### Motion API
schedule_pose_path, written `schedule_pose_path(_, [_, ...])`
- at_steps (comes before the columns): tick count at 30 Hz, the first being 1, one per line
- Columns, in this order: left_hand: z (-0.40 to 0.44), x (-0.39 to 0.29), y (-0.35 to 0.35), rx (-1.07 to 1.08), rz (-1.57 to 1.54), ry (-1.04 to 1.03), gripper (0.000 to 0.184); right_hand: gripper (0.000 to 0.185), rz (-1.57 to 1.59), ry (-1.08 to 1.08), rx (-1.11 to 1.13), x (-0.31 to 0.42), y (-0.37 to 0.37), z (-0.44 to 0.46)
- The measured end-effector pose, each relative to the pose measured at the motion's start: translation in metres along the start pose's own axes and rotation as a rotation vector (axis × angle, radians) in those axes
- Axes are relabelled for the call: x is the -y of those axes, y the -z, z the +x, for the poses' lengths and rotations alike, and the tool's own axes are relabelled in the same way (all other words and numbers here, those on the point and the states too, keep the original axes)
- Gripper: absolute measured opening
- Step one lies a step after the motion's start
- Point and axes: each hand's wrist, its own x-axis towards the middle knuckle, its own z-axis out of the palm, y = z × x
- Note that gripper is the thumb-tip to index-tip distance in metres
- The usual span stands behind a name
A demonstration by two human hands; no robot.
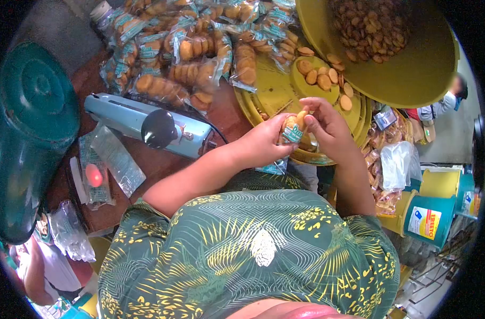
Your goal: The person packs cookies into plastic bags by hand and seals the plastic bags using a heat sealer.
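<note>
My left hand (271, 139) is wrapped round a small clear bag (292, 133) with blue-green print, held upright in front of my chest. At the bag's top, my right hand (327, 127) has thumb and fingers closed on a round golden cookie (301, 117), which sits at the opening. Just beyond my hands lies a yellow lid (264, 106) with loose cookies (324, 81) on it. A tilted yellow tub (428, 74) full of cookies rests behind it.
Filled cookie packs (194, 48) are heaped at the back. A blue sealer (125, 117) lies left of my hands, near flat empty bags (115, 159). A green stool (35, 106) stands far left, teal and yellow buckets (431, 212) at right. Other people show at both edges.
</note>
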Motion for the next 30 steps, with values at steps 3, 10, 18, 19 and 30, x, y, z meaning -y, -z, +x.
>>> schedule_pose_path(3, [0.002, 0.0, 0.0, 0.104, -0.059, 0.005, 0.057, 0.026, -0.14, 0.01, 0.027, 0.004, 0.001, 0.0])
schedule_pose_path(10, [0.004, 0.01, 0.0, 0.087, -0.131, 0.007, 0.08, 0.029, -0.258, 0.235, -0.042, -0.001, -0.005, 0.006])
schedule_pose_path(18, [0.0, 0.002, 0.002, 0.094, -0.195, 0.089, 0.101, 0.057, -0.505, 0.372, -0.062, 0.016, -0.026, -0.001])
schedule_pose_path(19, [-0.001, 0.001, 0.003, 0.124, -0.233, 0.139, 0.103, 0.058, -0.521, 0.36, -0.074, 0.013, -0.027, 0.0])
schedule_pose_path(30, [-0.002, 0.002, 0.004, 0.172, -0.176, 0.169, 0.108, 0.054, -0.542, 0.372, -0.102, -0.001, -0.031, 0.004])
